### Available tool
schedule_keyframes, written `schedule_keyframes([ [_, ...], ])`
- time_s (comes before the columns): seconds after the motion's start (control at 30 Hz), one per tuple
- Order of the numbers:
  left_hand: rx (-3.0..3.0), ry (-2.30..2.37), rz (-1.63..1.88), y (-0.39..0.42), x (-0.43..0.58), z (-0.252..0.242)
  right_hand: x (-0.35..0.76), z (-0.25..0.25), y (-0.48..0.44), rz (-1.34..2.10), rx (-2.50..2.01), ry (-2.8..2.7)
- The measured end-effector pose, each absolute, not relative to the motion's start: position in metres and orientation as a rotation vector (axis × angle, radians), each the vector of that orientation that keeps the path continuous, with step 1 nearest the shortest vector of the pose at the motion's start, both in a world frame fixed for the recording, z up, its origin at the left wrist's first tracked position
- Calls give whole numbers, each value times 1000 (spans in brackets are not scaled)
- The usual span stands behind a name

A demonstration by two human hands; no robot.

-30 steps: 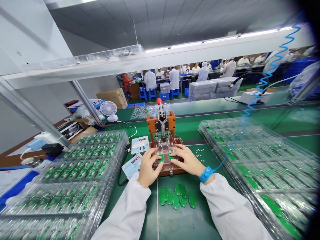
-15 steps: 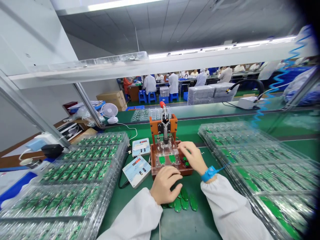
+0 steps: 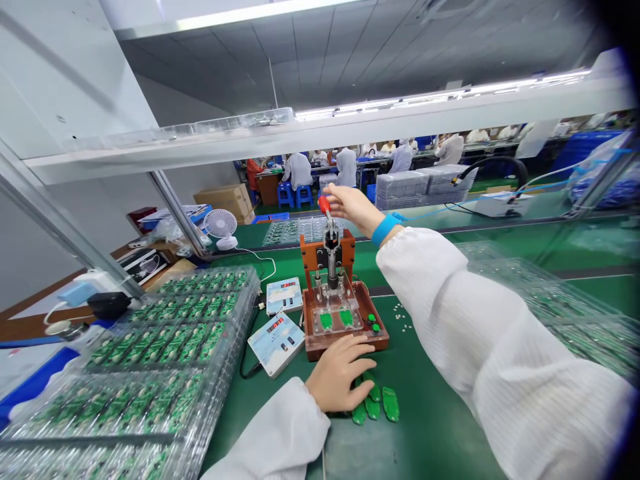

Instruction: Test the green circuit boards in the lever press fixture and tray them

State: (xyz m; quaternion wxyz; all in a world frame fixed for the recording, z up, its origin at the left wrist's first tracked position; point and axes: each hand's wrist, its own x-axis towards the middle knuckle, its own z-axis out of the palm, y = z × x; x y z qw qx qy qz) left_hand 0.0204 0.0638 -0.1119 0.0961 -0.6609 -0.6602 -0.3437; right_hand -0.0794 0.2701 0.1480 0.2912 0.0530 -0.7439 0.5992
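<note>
In front of me stands a test fixture (image 3: 311,301) with an orange frame and a brown base. Two green circuit boards lie in its clear plate (image 3: 334,329), under the raised clamp. My right hand (image 3: 353,205) is up at the red handle (image 3: 324,204) of the toggle clamp, fingers curled around its far side. Low on the bench, my left hand (image 3: 341,375) rests with fingers apart, just in front of the fixture. Its fingertips reach over a small pile of loose green boards (image 3: 373,407), partly covering them. Two green buttons (image 3: 373,323) sit on the base's right side.
Left of the fixture are two white meter boxes (image 3: 277,341) with red digits. Stacked clear trays of boards (image 3: 200,327) fill the left; more trays (image 3: 545,300) lie right, partly behind my sleeve. A small fan (image 3: 221,225) stands behind. Coworkers sit far back.
My right hand has risen from beside the fixture's buttons to the red clamp handle. My left hand has shifted slightly right and down, its fingers spreading over the loose boards.
</note>
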Motion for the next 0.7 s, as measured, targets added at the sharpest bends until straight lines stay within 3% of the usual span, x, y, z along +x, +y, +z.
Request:
schedule_keyframes([
  [0.13, -1948, -1953, -1025, 65, 21, -112, -32, 158, 242, 1385, 387, -1946],
  [0.3, -1936, -1945, -1027, 67, 21, -113, 45, 120, 214, 969, 491, -1912],
  [0.7, -1914, -1972, -1077, 70, 21, -118, 62, 56, 210, 936, 554, -1899],
])
